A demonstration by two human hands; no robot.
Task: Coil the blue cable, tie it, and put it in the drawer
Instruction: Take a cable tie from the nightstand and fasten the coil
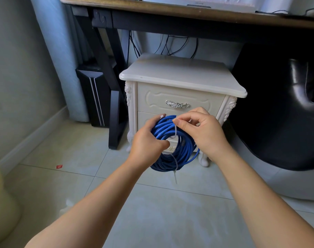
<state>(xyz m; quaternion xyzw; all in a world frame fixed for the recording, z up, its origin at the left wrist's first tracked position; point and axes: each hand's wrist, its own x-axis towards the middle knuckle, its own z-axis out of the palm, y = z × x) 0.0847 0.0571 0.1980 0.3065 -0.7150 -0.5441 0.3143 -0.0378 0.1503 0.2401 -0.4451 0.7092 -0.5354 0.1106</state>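
Left hand (149,141) grips the coiled blue cable (163,128), likely springy, at ten o'clock; right hand (204,133) pinches a white plastic tie (176,133) at twelve.

Glossy nightstand (179,72) – silvery handle (177,104)

Two hands (149,140) (204,133), one blue cable (184,149), two white ties (175,130) (175,162), two drawers (177,93) (145,118)
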